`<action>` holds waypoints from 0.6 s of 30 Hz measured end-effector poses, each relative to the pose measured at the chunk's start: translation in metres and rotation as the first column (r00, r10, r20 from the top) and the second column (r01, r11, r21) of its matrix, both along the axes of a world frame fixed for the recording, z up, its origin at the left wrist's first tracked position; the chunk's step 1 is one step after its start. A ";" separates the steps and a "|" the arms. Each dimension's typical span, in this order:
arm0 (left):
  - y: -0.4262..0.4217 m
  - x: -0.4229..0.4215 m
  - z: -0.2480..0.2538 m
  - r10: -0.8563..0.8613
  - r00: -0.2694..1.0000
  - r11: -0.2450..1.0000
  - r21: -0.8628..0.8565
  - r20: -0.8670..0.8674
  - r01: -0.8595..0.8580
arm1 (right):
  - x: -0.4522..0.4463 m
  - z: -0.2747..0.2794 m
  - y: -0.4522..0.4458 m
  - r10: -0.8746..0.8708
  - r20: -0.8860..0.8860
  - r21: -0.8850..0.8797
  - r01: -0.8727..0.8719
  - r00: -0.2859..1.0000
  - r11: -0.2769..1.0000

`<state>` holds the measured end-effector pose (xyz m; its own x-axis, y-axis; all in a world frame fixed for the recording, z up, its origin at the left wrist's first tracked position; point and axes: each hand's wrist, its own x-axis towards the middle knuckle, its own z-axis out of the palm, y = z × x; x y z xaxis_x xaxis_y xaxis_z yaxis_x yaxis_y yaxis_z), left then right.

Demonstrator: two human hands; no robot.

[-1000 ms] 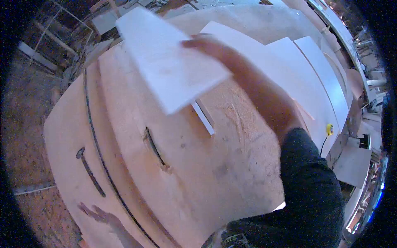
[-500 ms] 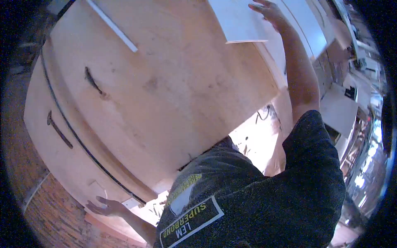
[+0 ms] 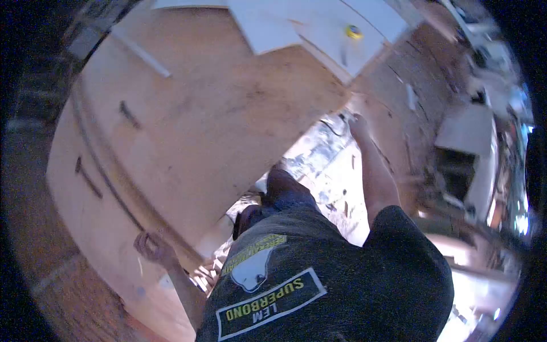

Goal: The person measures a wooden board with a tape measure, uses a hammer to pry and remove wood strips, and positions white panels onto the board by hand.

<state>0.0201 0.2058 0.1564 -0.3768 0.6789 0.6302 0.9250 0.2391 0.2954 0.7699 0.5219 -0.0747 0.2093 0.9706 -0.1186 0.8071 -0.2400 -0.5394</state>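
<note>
Left hand (image 3: 152,249), fingers curled, is at the tabletop's (image 3: 216,114) near-left corner; right hand (image 3: 355,122), well apart, is at the near-right corner. Blur hides whether either grips anything. Keeping fingers clear of that corner seems wise. Beyond, white panels (image 3: 319,25) bearing a tape measure (image 3: 353,32) line the right edge.

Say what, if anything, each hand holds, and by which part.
Left hand: nothing visible in its loosely curled fingers. Right hand: cannot tell; blurred, near the table's corner.
</note>
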 end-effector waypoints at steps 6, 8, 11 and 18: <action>-0.061 0.071 0.038 0.229 0.969 0.973 -0.010 0.096 -0.229 | -0.044 0.002 0.044 0.465 0.261 -0.238 -0.410 0.846 0.880; -0.077 0.103 0.043 0.379 0.917 0.925 -0.080 0.122 -0.372 | -0.051 0.021 0.044 0.393 0.471 -0.470 -0.152 0.790 0.870; -0.128 0.146 0.017 0.477 0.855 0.878 -0.149 0.203 -0.455 | 0.061 -0.111 0.012 0.531 0.438 -0.444 -0.339 0.725 0.829; -0.147 0.223 -0.018 0.598 0.790 0.799 -0.166 0.134 -0.577 | 0.009 0.053 -0.071 -0.185 0.448 -0.355 0.364 0.875 0.861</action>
<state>0.2434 0.0584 0.1388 -0.8198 0.3511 0.4524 0.5316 0.7604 0.3731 0.7788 0.4510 -0.0217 0.5745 0.7406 -0.3486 0.7911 -0.6117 0.0042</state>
